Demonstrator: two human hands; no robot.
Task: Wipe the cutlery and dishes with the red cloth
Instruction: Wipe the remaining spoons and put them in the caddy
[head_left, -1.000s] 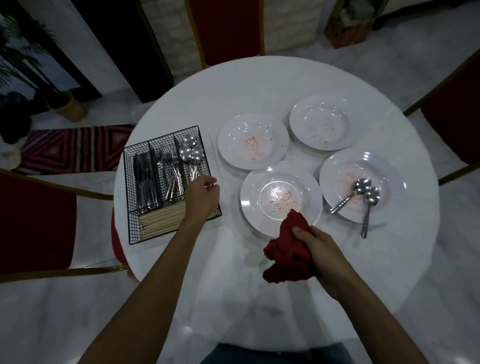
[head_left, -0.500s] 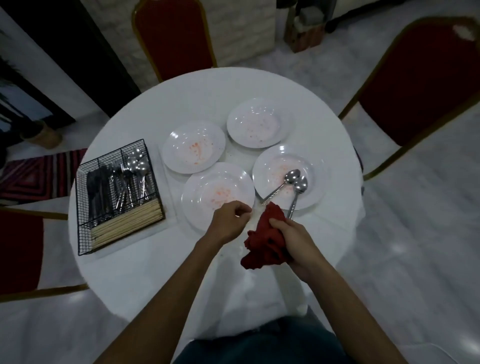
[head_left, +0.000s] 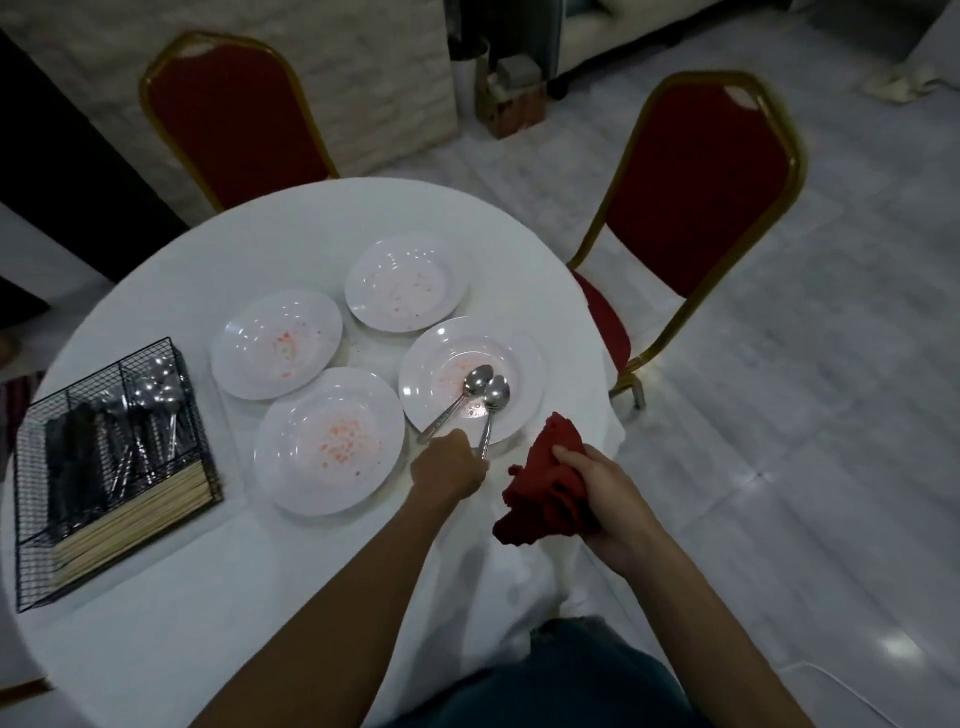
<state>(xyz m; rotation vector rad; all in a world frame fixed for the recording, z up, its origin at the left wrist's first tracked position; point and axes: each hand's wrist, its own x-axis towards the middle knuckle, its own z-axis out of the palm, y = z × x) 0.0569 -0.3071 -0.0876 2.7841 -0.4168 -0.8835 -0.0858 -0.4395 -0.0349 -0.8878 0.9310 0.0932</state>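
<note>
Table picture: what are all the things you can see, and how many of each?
table: one, white, round, under everything
plates: four, white with reddish specks, clustered mid-table
spoons: two, silver, bowls in the rightmost plate, handles over its near rim
wire basket: one, black, table's left edge
cutlery: too crowded to count, silver, inside the wire basket
sticks: a bundle, pale, along the basket's near side
chairs: two, red with gold frames, beyond the table and to its right
red cloth: one, red, bunched, right of the spoon handles
left hand: at the spoon handles; grip hidden
right hand: grips the red cloth
</note>
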